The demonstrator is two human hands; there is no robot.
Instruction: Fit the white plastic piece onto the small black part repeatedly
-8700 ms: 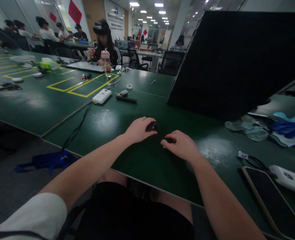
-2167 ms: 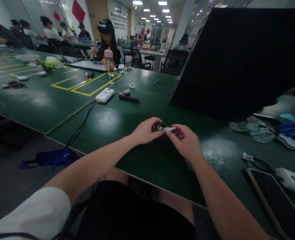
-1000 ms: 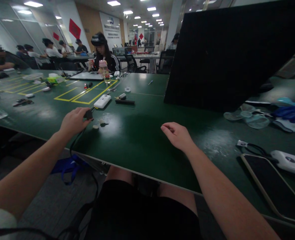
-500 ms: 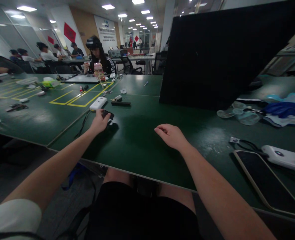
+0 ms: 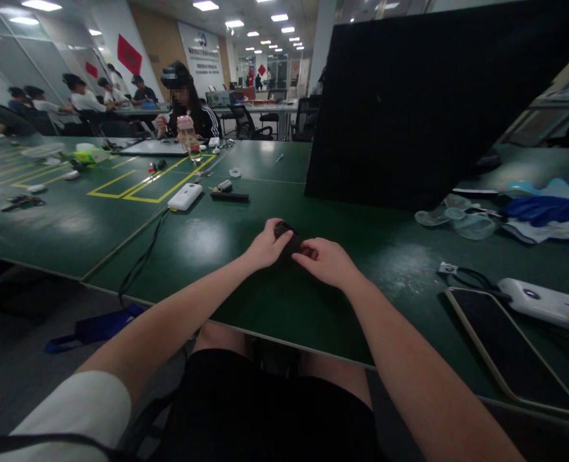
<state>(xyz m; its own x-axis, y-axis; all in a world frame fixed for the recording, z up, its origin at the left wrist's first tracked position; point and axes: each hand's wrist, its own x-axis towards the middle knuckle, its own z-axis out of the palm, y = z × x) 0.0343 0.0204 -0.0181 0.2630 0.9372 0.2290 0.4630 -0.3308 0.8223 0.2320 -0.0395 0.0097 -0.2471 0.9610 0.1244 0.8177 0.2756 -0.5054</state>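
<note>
Over the middle of the green table [image 5: 260, 295], my left hand [image 5: 265, 247] grips a small black object [image 5: 288, 237], thumb on top. What kind of object it is I cannot make out. At its right end is my right hand [image 5: 330, 260], with bent fingers and thumb closed about the near right edge. Part of the black object is hidden by the fingers of both hands.
Beyond my hands lie a black bar [image 5: 230, 197] and a white power bank [image 5: 185, 196] with a cable. A large black panel [image 5: 385, 115] stands at the back right. On the right are a phone [image 5: 510, 350], another white power bank [image 5: 544, 301] and a blue glove [image 5: 544, 208]. A person [image 5: 188, 109] sits across.
My left hand has carried the small black object rightward, from beside the power bank to my right hand. The right hand has stayed nearly in place, and its fingers now meet the object.
</note>
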